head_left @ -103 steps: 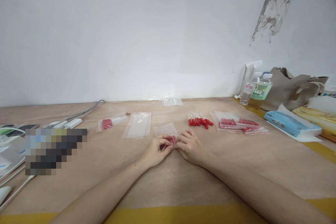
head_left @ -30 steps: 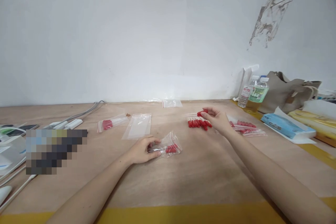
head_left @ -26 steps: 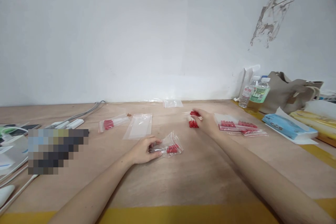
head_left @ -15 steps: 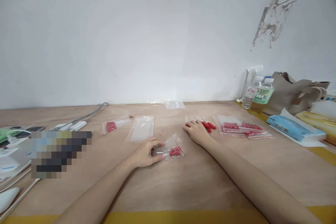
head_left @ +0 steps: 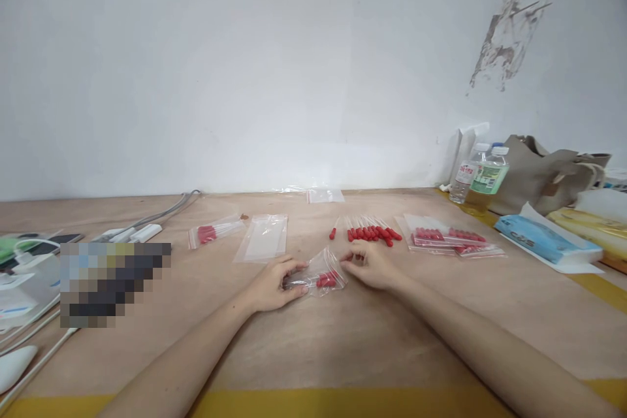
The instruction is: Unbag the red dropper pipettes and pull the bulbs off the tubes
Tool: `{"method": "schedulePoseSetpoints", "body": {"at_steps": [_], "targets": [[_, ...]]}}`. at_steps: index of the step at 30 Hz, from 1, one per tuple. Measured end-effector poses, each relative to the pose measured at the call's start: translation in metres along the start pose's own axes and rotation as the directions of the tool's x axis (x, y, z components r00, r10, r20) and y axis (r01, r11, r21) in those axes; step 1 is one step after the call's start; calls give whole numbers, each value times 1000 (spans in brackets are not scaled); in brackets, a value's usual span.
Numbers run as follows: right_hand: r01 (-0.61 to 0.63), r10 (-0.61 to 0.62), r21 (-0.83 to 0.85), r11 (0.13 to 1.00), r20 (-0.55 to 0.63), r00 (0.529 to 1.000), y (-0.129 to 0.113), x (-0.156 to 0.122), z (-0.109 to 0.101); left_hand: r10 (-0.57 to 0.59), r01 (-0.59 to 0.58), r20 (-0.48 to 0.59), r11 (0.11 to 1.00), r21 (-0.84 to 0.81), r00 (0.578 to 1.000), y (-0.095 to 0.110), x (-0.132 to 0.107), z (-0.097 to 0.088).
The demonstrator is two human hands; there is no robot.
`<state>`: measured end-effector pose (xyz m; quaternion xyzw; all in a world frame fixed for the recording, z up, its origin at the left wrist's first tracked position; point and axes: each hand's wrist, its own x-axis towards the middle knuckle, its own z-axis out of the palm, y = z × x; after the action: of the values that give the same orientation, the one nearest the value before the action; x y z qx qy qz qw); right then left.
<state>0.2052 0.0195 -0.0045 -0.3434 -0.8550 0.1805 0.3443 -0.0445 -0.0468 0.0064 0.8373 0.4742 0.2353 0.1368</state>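
Observation:
My left hand (head_left: pixel 272 284) grips the end of a small clear zip bag (head_left: pixel 321 273) that lies on the wooden table (head_left: pixel 343 339) with several red-tipped swabs inside. My right hand (head_left: pixel 372 264) sits just right of the bag's mouth, fingers curled in a pinch; whether a swab is between them I cannot make out. Behind it lies a row of loose red-tipped swabs (head_left: pixel 372 232), with one swab (head_left: pixel 333 233) apart on its left.
Filled zip bags (head_left: pixel 450 240) lie to the right, another filled bag (head_left: pixel 213 232) and an empty bag (head_left: pixel 264 238) to the left. Two bottles (head_left: pixel 482 173), a beige bag (head_left: pixel 543 173) and a blue pack (head_left: pixel 543 238) stand at the right. Cables and devices (head_left: pixel 29 261) crowd the left edge.
My right hand reached out to the loose swabs, then came back to the mouth of the bag. My left hand has kept hold of the bag throughout.

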Motion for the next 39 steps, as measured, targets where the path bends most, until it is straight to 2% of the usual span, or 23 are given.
{"method": "schedulePoseSetpoints", "body": {"at_steps": [5, 10, 14, 18, 20, 24, 26, 30, 35, 39], "targets": [[20, -37, 106, 994, 167, 985, -5, -9, 5, 55, -54, -55, 999, 3, 997, 4, 2, 6], [40, -82, 140, 989, 313, 946, -11, -6, -3, -51, 48, -108, 998, -30, 993, 9, 4, 15], [31, -44, 65, 997, 212, 976, -20, -8, 0, -80, 79, -108, 997, -19, 991, 9, 6, 17], [97, -104, 71, 993, 98, 990, -27, -10, 2, -14, 12, -55, 999, -41, 998, 9, 5, 12], [104, -111, 81, 991, 85, 990, -27, -10, 1, 22, -23, -28, 998, -53, 999, 9, 4, 10], [-7, -7, 103, 995, 139, 990, -23, -10, 6, 31, -31, -5, 998, -52, 999, 9, 3, 9], [-92, 65, 175, 980, 155, 986, -20, -9, 12, 39, -39, 2, 998, -48, 999, 8, 3, 10], [-226, 156, 443, 868, 188, 970, -14, -9, 14, 47, -46, 15, 998, -45, 999, 5, 3, 9], [-413, 333, 649, 639, 250, 909, 0, -10, -15, 80, -83, 87, 996, 34, 993, 5, 0, 0], [-466, 398, 753, 464, 292, 869, 16, -10, -28, 87, -98, 81, 985, 142, 993, 13, -2, -4]]}}
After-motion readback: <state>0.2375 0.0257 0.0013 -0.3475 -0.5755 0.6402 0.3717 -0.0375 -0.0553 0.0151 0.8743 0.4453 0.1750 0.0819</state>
